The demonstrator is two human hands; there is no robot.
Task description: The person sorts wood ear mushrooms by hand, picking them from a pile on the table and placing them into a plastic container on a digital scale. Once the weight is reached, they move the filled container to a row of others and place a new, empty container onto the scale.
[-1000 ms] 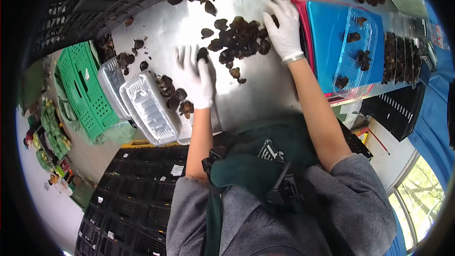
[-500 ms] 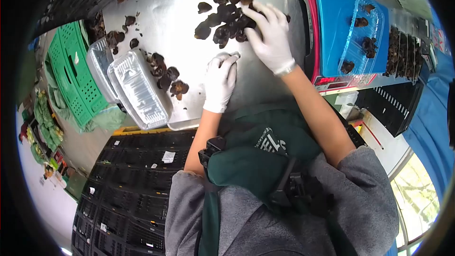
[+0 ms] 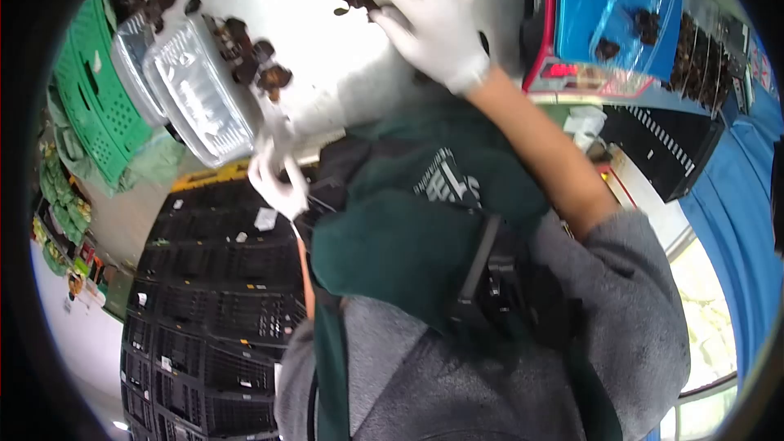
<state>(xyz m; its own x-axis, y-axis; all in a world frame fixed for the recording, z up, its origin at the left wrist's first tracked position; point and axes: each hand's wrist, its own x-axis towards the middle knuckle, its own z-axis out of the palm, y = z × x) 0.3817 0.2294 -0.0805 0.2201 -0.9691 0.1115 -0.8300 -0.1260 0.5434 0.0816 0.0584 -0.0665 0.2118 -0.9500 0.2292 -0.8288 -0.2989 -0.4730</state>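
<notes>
Dark, wrinkled mushroom-like pieces [image 3: 358, 0] lie on the shiny metal table [image 3: 327, 57]. My right hand [image 3: 433, 28], in a white glove, reaches over them, palm down, fingers spread and slightly blurred. Near the table's front edge is my left hand [image 3: 278, 175], also gloved and smeared by motion; whether it holds anything is unclear. Just beyond it stand clear plastic trays [image 3: 198, 90]. Beside these trays sits a small group of dark pieces [image 3: 273, 77].
A blue tray [image 3: 572, 8] under a clear container holding pieces rests on a red scale [image 3: 543, 73] at the right. Green crate [image 3: 98, 86] at left; stacked black crates [image 3: 212, 278] below. Filled clear containers [image 3: 698, 65] stand far right.
My left hand has moved from the table's middle toward its front edge, left of where it was. My right hand has shifted left over the pieces. The view has shifted.
</notes>
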